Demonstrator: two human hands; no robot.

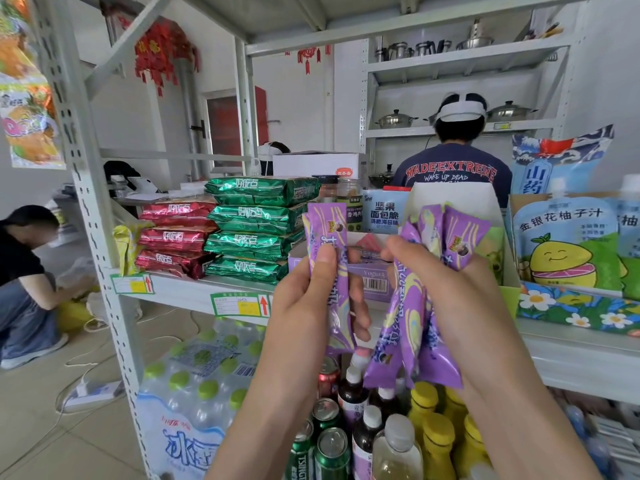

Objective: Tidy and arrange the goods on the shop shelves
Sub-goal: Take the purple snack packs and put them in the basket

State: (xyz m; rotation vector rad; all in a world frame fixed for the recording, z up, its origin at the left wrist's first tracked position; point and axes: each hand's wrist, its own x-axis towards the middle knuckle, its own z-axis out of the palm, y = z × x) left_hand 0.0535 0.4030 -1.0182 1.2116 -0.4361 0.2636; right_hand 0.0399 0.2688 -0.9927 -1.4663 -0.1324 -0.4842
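Your left hand [304, 299] has its grip curled round 1 long purple foil snack pack [327, 230], held upright. Your right hand [460, 296] grips a bunch of the same purple packs [415, 327]. Both are in front of the open purple cardboard box [372, 275] at the front edge of the grey metal shelf [194, 289]. Green foil bags [256, 220] and red foil bags [176, 233] are stacked left of the box.

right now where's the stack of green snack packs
In the head view the green packs sit left of centre on the middle shelf, stacked between the red packs on their left and the purple box on their right.
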